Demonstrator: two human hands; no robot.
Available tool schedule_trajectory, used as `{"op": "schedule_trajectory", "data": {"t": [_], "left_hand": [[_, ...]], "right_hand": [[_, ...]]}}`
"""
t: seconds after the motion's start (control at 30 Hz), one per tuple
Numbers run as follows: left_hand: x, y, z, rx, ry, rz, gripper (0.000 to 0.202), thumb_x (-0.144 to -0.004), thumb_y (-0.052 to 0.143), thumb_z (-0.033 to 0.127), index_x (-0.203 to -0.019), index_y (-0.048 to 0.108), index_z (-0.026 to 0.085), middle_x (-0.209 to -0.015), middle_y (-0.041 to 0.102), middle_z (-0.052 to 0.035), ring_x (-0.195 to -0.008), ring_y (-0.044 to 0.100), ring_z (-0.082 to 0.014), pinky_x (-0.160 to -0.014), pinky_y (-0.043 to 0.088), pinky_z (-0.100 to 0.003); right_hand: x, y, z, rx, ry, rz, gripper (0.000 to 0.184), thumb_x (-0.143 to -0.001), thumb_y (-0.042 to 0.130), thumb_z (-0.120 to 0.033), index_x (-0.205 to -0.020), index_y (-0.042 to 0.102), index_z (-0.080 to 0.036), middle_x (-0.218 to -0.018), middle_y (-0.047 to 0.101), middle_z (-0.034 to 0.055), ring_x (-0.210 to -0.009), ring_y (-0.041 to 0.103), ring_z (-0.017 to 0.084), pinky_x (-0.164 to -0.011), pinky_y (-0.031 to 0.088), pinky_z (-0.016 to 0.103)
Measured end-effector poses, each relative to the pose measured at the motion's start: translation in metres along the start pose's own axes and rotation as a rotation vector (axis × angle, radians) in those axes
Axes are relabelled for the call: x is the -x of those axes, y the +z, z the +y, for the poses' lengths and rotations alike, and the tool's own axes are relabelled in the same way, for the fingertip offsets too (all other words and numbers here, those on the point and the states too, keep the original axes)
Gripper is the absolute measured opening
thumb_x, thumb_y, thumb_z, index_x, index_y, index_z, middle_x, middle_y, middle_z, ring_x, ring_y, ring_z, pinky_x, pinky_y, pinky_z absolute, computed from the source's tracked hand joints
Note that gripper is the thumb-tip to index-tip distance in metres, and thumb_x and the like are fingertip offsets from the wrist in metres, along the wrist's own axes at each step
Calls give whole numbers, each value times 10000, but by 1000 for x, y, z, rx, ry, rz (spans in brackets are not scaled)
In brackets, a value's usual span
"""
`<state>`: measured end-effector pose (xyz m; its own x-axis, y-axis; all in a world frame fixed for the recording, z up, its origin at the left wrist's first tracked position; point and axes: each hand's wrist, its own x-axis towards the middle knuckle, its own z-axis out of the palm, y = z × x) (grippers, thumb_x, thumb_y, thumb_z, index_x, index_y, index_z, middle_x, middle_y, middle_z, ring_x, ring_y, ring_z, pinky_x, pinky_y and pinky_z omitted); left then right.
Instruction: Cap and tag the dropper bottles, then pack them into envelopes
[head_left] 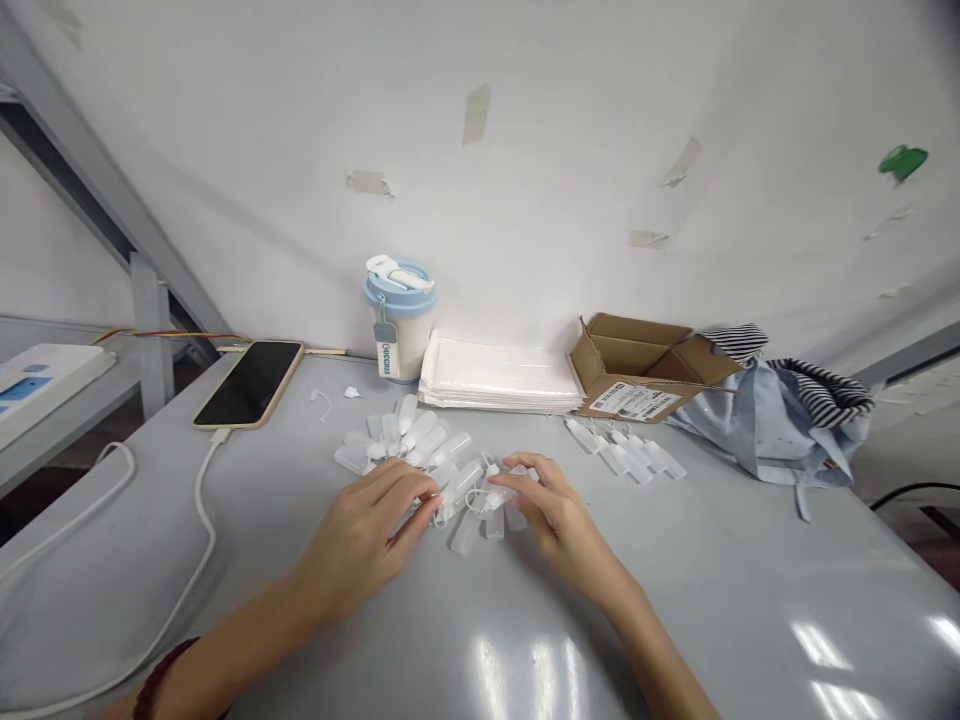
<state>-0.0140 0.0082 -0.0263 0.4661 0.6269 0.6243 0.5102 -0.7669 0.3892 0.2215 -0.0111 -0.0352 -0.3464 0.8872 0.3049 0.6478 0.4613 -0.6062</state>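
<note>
Nearest: left hand [360, 535], dark red bracelet [165, 680] at the wrist, curled against the bottles, its grip impossible to tell; right hand [559, 515], thumb and forefinger together on one small clear plastic bottle [491, 497].
Left side: white power strip [45, 385] with blue markings; black-screened phone [247, 385] in a tan case, white charging cable [206, 530] plugged in.
Bottles: a loose heap of clear plastic bottles [401, 440] on the grey table [720, 560], between and ahead of the hands; a smaller group [626, 450] to the right.
Writing: pale blue tumbler [400, 320] with a hanging tag [384, 345] and a vertical label [384, 358], its lettering unclear; cardboard box [630, 365] with a barcoded shipping label [634, 402], too small to read.
Right side: white flat packets [499, 372] left of the box; blue cloth [780, 420] with black-and-white stripes beyond it.
</note>
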Motion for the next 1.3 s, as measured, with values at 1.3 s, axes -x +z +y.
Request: {"op": "schedule_trajectory", "data": {"t": [1.3], "left_hand": [[3,2,4,61,-99,-8,131,-908,480,143,-1015,531,199,-766,614,10,-685,582,-121,-639,492,-228]], "right_hand": [[0,-27,10,-54,164,238,82,-897,507,-252,-950,555,-213,-909,669,46,-784,628,182,-682,503,286]]}}
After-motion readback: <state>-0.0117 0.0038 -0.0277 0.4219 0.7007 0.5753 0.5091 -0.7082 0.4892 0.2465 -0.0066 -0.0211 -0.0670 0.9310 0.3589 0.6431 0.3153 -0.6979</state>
